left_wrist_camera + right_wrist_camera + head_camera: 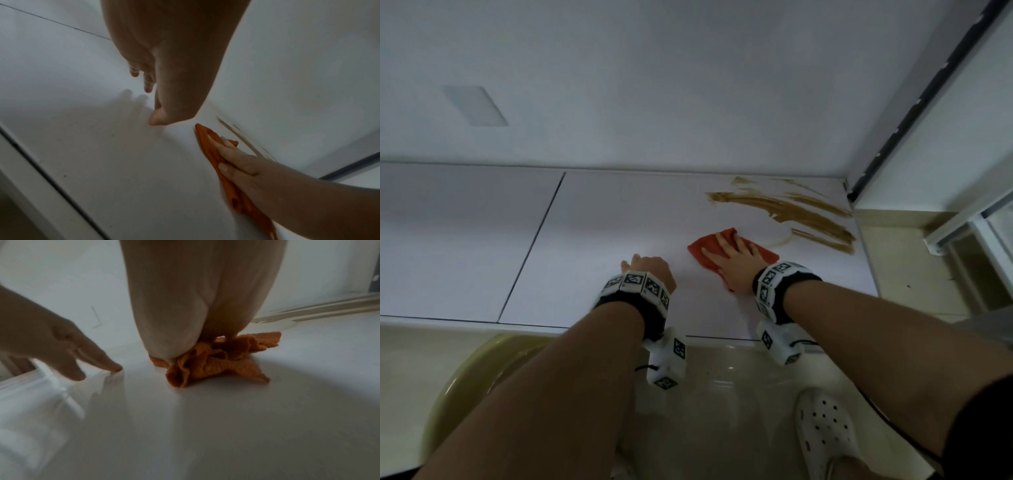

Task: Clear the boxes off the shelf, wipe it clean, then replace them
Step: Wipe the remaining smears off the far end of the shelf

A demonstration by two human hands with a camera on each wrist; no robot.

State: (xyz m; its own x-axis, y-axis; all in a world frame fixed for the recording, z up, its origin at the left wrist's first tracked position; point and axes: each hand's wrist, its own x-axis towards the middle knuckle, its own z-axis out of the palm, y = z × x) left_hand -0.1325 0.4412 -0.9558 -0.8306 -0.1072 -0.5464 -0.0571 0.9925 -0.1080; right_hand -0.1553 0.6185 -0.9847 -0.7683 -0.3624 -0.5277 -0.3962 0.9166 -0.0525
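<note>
I am pressing my right hand (736, 262) flat, fingers spread and straight, on the bunched orange cloth (703, 251) that is lying on the white shelf (599, 240), just short of the brown smears (791, 210) near its right end. My left hand (650, 270) is reaching down beside it with nothing in its grasp, fingers (98, 356) extended and a fingertip touching the shelf top. Both wrists are wearing bands of black-and-white square markers; I am seeing no readable writing.
</note>
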